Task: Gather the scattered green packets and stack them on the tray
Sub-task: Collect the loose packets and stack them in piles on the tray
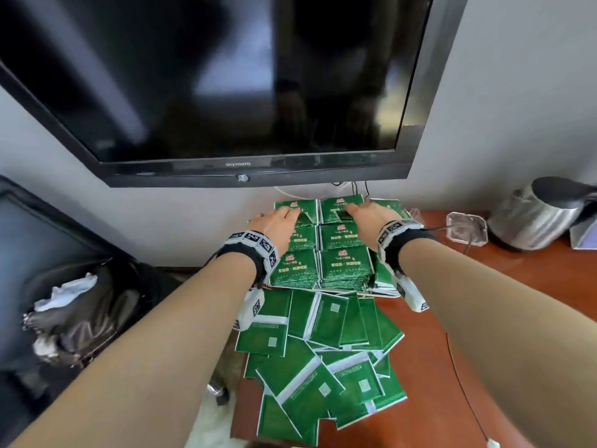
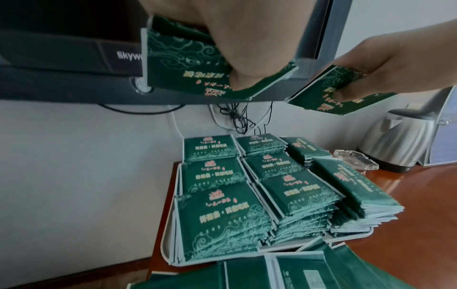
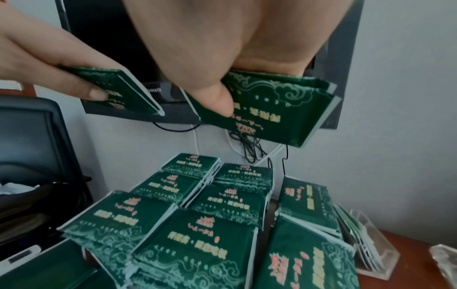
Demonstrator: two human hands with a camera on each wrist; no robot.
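Observation:
Green packets stand in several neat stacks [image 1: 342, 263] on a white tray [image 2: 165, 234] against the wall. My left hand [image 1: 277, 221] hovers over the far left stack and pinches one green packet [image 2: 188, 58] between thumb and fingers. My right hand [image 1: 368, 216] hovers over the far middle stack and pinches another packet [image 3: 279, 109] the same way. Both held packets are face up and lifted above the stacks. A loose heap of scattered packets [image 1: 323, 360] lies face down on the table in front of the tray.
A black TV [image 1: 226, 76] hangs on the wall just above the tray, with cables [image 2: 237, 117] dangling behind. On the wooden table [image 1: 500, 318] to the right are a clear glass dish [image 1: 466, 227] and a steel kettle [image 1: 542, 215]. A dark lined bin [image 1: 80, 302] sits left.

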